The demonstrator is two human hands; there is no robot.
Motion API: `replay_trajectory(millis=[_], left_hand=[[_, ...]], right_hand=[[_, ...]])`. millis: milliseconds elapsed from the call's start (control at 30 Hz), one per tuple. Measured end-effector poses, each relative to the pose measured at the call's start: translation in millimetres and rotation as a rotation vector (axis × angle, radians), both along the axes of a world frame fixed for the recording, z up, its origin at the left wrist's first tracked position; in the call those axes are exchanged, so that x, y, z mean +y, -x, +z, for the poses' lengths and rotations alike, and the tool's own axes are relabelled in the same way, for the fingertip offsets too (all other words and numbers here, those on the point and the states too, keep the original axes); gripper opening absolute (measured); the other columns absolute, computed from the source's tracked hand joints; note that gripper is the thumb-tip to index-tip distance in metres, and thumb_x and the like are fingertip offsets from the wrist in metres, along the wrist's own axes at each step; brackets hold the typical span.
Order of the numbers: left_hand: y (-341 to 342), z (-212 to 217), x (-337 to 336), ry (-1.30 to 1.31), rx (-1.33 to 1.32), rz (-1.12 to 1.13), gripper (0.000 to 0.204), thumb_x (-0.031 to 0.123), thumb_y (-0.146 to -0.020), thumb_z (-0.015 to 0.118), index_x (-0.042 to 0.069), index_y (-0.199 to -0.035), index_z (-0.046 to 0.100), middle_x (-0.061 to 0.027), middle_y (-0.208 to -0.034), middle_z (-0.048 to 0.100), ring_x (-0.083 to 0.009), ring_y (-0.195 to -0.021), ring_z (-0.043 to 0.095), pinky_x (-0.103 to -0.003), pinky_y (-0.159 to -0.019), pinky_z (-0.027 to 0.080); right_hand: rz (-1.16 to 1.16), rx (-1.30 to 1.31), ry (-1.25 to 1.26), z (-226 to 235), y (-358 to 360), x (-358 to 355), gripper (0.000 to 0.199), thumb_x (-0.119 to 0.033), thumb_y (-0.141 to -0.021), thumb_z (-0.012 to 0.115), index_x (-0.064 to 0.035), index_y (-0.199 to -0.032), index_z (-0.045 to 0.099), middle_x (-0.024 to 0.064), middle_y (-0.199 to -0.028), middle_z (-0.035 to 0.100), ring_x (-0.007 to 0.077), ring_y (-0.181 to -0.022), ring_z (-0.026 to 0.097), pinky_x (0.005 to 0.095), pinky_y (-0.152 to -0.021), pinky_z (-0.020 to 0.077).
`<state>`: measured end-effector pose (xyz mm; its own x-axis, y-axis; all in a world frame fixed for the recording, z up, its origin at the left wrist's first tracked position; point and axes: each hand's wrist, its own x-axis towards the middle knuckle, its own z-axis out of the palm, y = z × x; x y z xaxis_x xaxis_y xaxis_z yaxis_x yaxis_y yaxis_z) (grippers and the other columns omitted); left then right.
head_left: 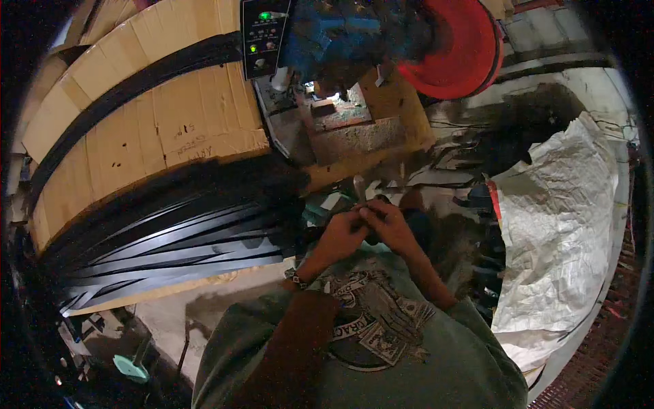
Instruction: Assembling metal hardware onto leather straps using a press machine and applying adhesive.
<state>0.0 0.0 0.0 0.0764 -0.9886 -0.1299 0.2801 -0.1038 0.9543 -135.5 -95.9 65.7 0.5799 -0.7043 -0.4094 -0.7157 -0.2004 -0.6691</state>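
Note:
In front of my chest, my left hand (343,235) and my right hand (390,223) are close together with their fingers pinched. From between the fingertips a small pale, slender piece (359,187) sticks up, wider at its upper end; its exact kind cannot be made out. Both hands appear to grip its lower part, which the fingers hide. Beyond the hands is the lit work area (340,112) of a blue machine (340,34), with a small block (323,107) on it.
A large red wheel (463,48) is on the machine's right side. Left of it hangs a control panel (264,37) with green lights. Long black strips (184,238) lie in a heap beside cardboard (163,129) at left. A white woven sack (555,238) is at right.

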Motion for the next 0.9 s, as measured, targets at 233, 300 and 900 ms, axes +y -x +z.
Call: replay_trajectory(millis=[233,300,900], left_hand=[[-76.2,-55.9,1.6,0.026,-0.358,0.279,0.024,0.017,-0.086,0.062,-0.001,-0.101,0.066,-0.0208,-0.085,0.068,-0.0385,-0.076,0.066,-0.039,-0.067,0.052],[-82.0,-53.1,-5.4,-0.041,-0.322,0.365,0.023,0.016,-0.086,0.062,-0.001,-0.101,0.066,-0.0211,-0.085,0.068,-0.0385,-0.076,0.067,-0.039,-0.067,0.052],[-166.5,-106.8,-163.0,-0.029,-1.022,1.257,0.024,0.007,-0.076,0.066,0.005,-0.1,0.066,-0.0155,-0.103,0.062,-0.0382,-0.094,0.056,-0.045,-0.083,0.046]], right_hand=[[-0.12,-0.074,0.035,-51.2,-75.9,-85.1,0.027,-0.028,-0.096,0.056,-0.0051,-0.105,0.066,0.0085,-0.084,0.065,0.0167,-0.076,0.061,0.0334,-0.069,0.0477],[-0.106,0.029,-0.085,-58.3,-92.3,-120.2,0.031,-0.036,-0.095,0.059,-0.0085,-0.107,0.067,0.0132,-0.092,0.068,0.0231,-0.085,0.065,0.0401,-0.076,0.0507],[0.49,-0.303,0.694,-132.8,-160.8,-218.5,0.03,-0.009,-0.088,0.051,-0.0051,-0.116,0.062,0.0205,-0.095,0.064,0.0357,-0.092,0.06,0.0439,-0.081,0.0467]])
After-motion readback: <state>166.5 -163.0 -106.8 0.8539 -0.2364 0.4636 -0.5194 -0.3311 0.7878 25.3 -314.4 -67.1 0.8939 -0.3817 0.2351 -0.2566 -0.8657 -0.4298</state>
